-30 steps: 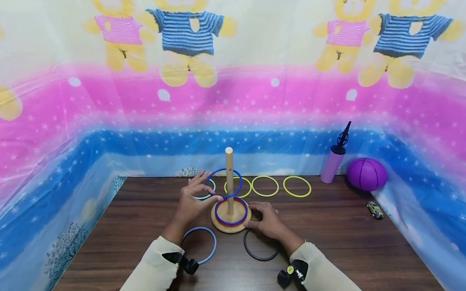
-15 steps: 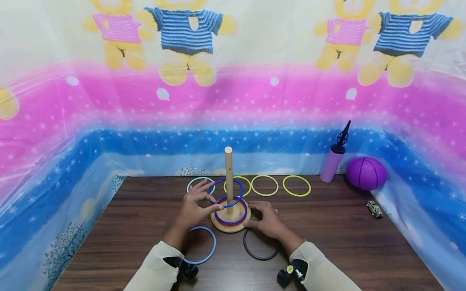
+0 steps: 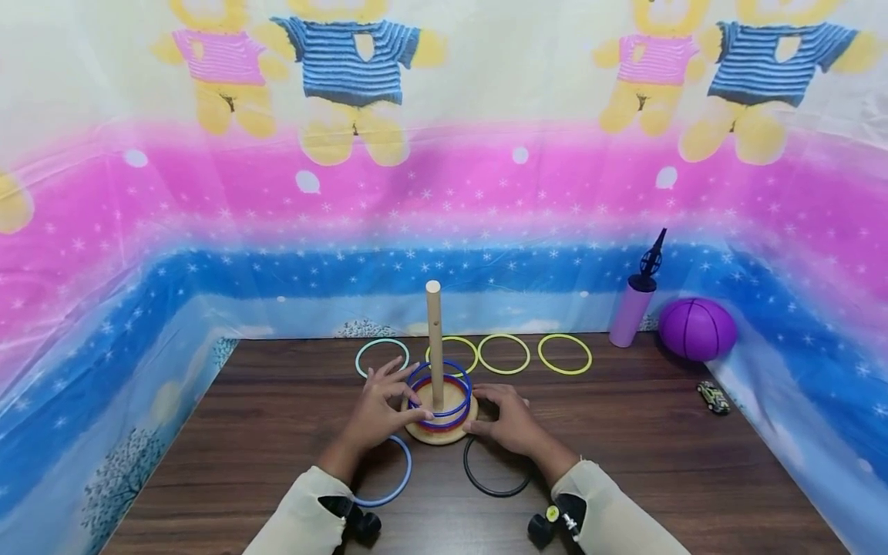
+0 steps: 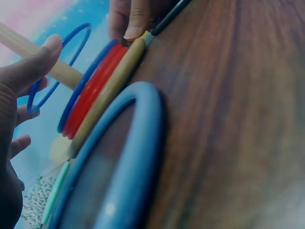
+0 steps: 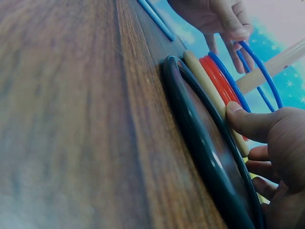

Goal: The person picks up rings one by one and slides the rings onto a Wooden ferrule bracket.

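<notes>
A wooden peg [image 3: 435, 339] rises from a round wooden base [image 3: 439, 439] in the head view. Red rings [image 4: 97, 93] and a dark blue ring [image 4: 91, 69] are stacked low around it. My left hand [image 3: 381, 408] pinches another blue ring [image 5: 262, 65] between thumb and fingers. That ring encircles the peg, tilted, just above the stack. My right hand [image 3: 509, 420] grips the right side of the base, its thumb [image 5: 250, 121] against the rim. A light blue ring [image 4: 148, 114] lies near my left wrist, and a black ring [image 5: 190, 138] near my right.
Along the table's back lie a teal ring [image 3: 357, 362] and yellow rings [image 3: 565, 373]. A purple hand pump [image 3: 632, 312], a purple ball [image 3: 697, 330] and a toy car [image 3: 713, 398] stand at the right. A printed cloth [image 3: 486, 262] hangs behind the table [image 3: 597, 447].
My left hand has moved down and slightly right, lowering the blue ring along the peg toward the stack. The right hand has stayed at the base.
</notes>
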A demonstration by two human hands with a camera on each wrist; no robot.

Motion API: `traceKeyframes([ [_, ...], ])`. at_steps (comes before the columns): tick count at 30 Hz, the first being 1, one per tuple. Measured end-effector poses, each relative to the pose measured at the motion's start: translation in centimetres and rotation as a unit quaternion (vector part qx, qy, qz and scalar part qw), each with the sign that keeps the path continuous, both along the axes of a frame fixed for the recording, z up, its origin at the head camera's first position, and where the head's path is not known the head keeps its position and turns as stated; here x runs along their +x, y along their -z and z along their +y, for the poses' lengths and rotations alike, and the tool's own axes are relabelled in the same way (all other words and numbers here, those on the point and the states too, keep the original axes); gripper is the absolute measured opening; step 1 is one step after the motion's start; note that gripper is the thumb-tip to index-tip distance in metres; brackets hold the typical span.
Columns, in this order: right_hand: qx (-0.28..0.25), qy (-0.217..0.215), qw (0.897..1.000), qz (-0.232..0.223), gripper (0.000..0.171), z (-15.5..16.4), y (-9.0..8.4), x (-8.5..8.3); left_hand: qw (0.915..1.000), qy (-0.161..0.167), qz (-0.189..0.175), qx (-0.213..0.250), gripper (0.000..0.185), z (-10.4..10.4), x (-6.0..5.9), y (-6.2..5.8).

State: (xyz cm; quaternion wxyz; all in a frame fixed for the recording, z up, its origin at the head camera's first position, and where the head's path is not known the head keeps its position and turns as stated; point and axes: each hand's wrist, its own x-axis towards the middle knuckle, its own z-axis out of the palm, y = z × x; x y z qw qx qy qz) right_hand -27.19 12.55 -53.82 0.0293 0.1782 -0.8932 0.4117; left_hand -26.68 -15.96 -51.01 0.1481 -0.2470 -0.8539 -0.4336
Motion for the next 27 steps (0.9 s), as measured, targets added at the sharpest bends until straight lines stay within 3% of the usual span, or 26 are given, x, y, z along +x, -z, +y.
traceKeyframes([
  [9,0.002,0.001,1.000,0.004,0.059,0.05,-0.09,0.13,0.9999,0.003,-0.015,-0.003,0.022,0.06,-0.03,0.66],
  [27,0.001,0.000,1.000,0.001,0.059,-0.14,-0.27,0.20,0.9991,-0.001,-0.041,-0.011,0.018,-0.02,0.11,0.89],
])
